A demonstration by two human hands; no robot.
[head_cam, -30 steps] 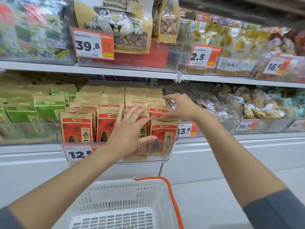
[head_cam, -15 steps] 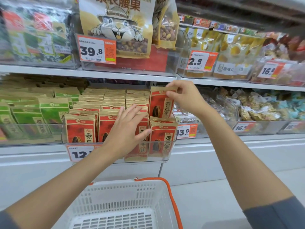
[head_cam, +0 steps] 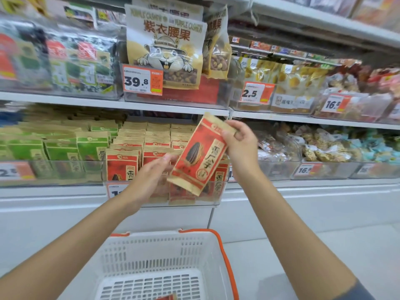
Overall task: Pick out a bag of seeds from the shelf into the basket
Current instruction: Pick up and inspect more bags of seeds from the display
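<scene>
Pick made: bag of seeds (head_cam: 199, 156) is off the shelf (head_cam: 173, 109), not yet in the basket (head_cam: 155, 252).

Shelf: red packs (head_cam: 122, 167) stand in rows in the clear front bin (head_cam: 184, 204). Basket sits straight below, between the forearms. Since 0.5 s ago the bag has come out in front of the bin, tilted and above the basket. The right hand (head_cam: 240, 146) pinches its top corner. The left hand (head_cam: 149, 180) has left the row, fingers near straight, tips at the bag's lower edge, gripping nothing. Judged: only the drop into the basket remains.
</scene>
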